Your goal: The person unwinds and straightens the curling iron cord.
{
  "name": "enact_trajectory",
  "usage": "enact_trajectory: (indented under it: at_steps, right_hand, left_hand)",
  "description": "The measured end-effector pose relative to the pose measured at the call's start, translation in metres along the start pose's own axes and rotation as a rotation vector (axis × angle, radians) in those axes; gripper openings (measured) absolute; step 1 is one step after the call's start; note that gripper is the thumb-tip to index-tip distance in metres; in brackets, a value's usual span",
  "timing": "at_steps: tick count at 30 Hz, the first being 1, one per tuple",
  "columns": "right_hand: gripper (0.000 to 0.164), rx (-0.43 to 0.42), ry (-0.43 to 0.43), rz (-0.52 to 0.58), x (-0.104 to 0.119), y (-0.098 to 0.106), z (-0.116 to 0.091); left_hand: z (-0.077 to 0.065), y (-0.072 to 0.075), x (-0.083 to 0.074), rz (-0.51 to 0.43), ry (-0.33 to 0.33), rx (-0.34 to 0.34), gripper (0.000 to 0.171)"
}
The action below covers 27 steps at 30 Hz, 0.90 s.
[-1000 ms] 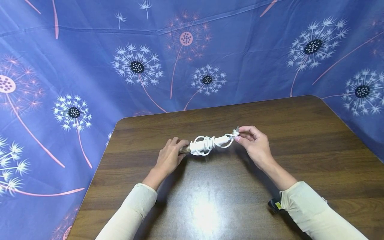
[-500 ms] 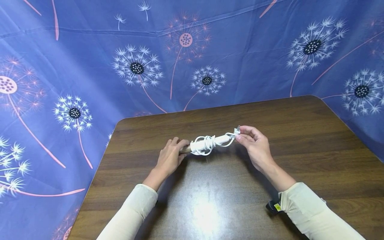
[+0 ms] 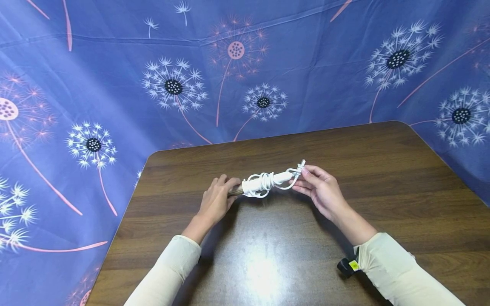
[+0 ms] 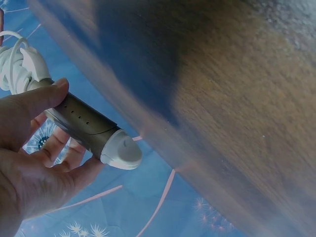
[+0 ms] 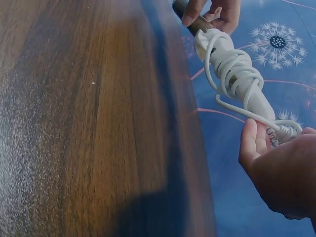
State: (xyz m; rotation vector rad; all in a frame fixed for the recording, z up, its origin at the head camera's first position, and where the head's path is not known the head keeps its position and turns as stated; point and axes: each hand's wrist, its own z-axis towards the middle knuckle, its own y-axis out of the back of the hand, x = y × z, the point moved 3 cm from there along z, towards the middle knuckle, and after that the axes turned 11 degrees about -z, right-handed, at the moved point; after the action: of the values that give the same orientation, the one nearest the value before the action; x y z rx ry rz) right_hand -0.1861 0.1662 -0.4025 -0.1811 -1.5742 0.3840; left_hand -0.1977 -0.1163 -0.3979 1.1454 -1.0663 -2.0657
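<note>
A hair styling iron (image 3: 284,177) with a white handle is held lengthwise above the table. Its bronze barrel (image 4: 85,121) has a row of small holes and ends in a white tip (image 4: 122,150). My left hand (image 3: 216,199) grips the barrel, thumb on top and fingers below. White power cord (image 5: 236,69) is wound in loose coils round the handle. At the handle's far end, my right hand (image 3: 324,190) pinches the gathered cord near the plug (image 3: 302,164), thumb on it and fingers beneath. That hand partly hides the cord's end in the right wrist view.
The brown wood-grain table (image 3: 402,178) extends beneath both hands, with a bright light reflection near its front. Behind it hangs a blue cloth (image 3: 317,85) printed with dandelions. A black device with a yellow label (image 3: 346,268) sits by the right sleeve.
My right hand has shifted its hold: the thumb has moved up onto the cord by the plug, and the fingers have slid under the cord toward the handle. The left hand stays put.
</note>
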Motion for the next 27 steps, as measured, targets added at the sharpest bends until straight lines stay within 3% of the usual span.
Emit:
enact_trajectory:
  at_steps: [7, 19, 27]
  right_hand:
    - [0.014, -0.019, -0.023, -0.049, -0.0012, -0.0015, 0.0003]
    - [0.025, -0.055, 0.051, -0.109, -0.0033, -0.0010, 0.0029]
    - [0.021, -0.117, 0.067, -0.097, -0.0021, -0.0021, 0.0025]
  left_hand:
    - [-0.0008, 0.0000, 0.0013, -0.003, 0.012, -0.003, 0.047]
    - [-0.0011, -0.0001, 0.0007, -0.015, 0.022, -0.025, 0.048]
    - [-0.0003, 0.0000, 0.0015, -0.010, 0.033, -0.028, 0.049]
